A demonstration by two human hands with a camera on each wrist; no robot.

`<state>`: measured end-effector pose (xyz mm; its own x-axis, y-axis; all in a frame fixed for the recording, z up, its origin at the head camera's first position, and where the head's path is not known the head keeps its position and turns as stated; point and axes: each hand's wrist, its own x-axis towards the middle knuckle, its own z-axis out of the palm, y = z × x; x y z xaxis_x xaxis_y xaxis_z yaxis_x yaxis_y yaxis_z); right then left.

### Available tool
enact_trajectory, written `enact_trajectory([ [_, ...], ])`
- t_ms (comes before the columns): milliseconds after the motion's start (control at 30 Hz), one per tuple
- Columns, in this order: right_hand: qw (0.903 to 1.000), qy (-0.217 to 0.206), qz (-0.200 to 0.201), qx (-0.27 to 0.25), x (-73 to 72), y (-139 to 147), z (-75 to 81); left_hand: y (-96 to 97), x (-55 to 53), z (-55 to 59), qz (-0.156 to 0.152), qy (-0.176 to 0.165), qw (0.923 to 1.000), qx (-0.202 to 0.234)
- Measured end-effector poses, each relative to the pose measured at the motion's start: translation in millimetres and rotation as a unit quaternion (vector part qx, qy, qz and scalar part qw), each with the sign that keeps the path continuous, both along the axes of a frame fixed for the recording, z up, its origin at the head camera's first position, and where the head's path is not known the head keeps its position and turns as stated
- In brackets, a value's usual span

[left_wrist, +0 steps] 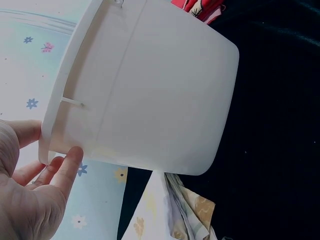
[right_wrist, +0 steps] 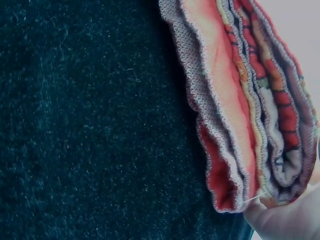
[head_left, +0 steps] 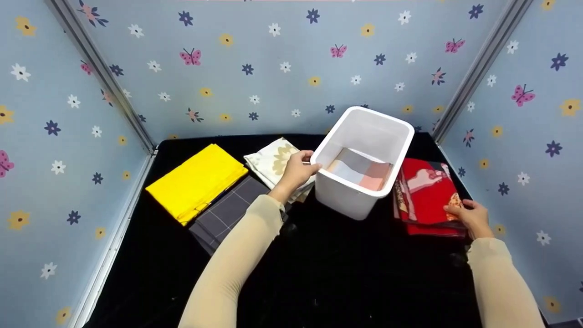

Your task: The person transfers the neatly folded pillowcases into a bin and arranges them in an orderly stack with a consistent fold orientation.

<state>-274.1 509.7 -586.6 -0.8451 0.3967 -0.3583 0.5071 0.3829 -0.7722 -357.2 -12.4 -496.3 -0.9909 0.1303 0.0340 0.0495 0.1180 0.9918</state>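
My left hand (head_left: 298,173) grips the near left corner of a white plastic bin (head_left: 344,197) by its rim. In the left wrist view the thumb and fingers lie on either side of the rim of that bin (left_wrist: 160,85). A folded cloth (head_left: 360,169) with grey, pale and salmon blocks lies inside it. To the right of the bin is a folded red printed cloth (head_left: 426,196). My right hand (head_left: 476,218) pinches its near right corner; the layered, stitched edges of this cloth (right_wrist: 225,115) fill the right wrist view, where most of the fingers are hidden.
Left of the bin lie a white flowered cloth (head_left: 271,159), a dark grey checked cloth (head_left: 232,209) and a yellow cloth (head_left: 196,182), all folded. Black fabric covers the table (head_left: 355,273). Flower-patterned panels (head_left: 255,68) enclose the back and both sides.
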Motion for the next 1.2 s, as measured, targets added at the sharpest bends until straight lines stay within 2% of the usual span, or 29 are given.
enact_trajectory([
  [133, 0.9999, -0.012, 0.002, 0.001, -2.3, -1, 0.6, 0.0, 0.2, -0.1, -0.002, 0.001, 1.0, 0.0],
  [600, 0.9995, 0.006, -0.001, -0.031, -7.7, -6, 11.6, -0.2, 0.5, 0.1, -0.001, 0.003, 1.0, 0.0],
  [933, 0.9975, 0.006, 0.029, -0.065, -5.1, -5, 12.6, 0.3, 0.5, -1.0, 0.001, 0.009, 1.0, 0.001],
  [1200, 0.9983, 0.035, 0.007, -0.045, -13.5, -10, 18.0, -0.1, -0.1, -3.1, 0.002, 0.012, 0.9999, 0.009],
])
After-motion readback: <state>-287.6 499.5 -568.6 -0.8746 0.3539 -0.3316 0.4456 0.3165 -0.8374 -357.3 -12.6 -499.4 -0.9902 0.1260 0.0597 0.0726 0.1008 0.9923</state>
